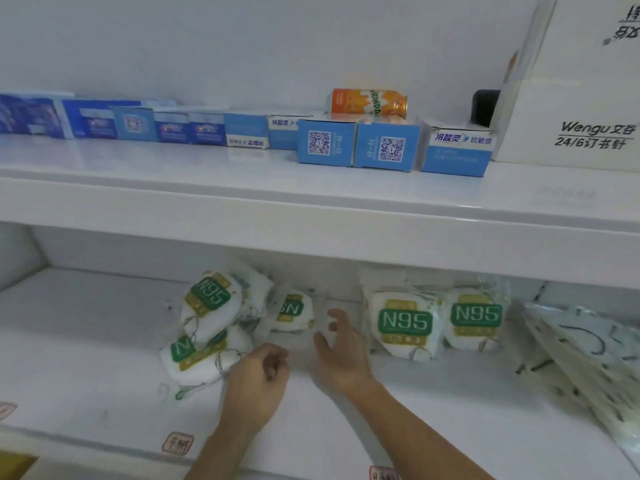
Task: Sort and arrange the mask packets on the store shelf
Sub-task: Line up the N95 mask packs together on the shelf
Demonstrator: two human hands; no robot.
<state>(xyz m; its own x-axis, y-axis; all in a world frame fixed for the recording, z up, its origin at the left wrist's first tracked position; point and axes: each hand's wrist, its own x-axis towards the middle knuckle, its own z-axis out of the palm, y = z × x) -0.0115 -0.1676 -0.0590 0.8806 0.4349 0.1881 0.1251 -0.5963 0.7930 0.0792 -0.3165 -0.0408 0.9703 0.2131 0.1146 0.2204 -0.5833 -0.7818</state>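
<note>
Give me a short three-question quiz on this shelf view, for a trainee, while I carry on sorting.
1. True or false: the two N95 packets right of the hands stand upright, labels facing out.
2. Which hand has its fingers spread open near the small middle packet: left or right?
3. What lies on top of the blue boxes on the upper shelf? A) an orange can B) a mask packet C) a stapler

Key: 1 true; 2 right; 3 A
</note>
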